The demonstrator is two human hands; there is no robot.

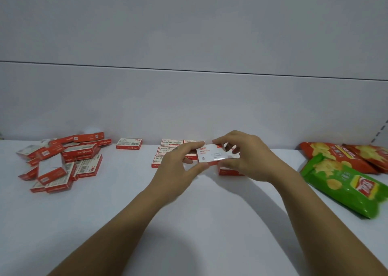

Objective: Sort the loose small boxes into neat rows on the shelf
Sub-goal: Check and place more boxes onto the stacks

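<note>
I hold one small box (212, 154) with both hands: my left hand (180, 164) pinches its left edge and my right hand (245, 158) grips its right end. It hangs just above the neat rows (168, 152) near the back of the shelf (126, 212). The loose pile (60, 160) lies well left, and snack bags (344, 183) lie right.

One head-worn wide-angle view looks forward and slightly down across the white shelf (126, 223) toward its back panel (189, 99), from close in. Both forearms enter at the bottom edge, the left hand (178, 167) and right hand (249, 157) holding a paper-clip box (212, 155) near centre.
</note>
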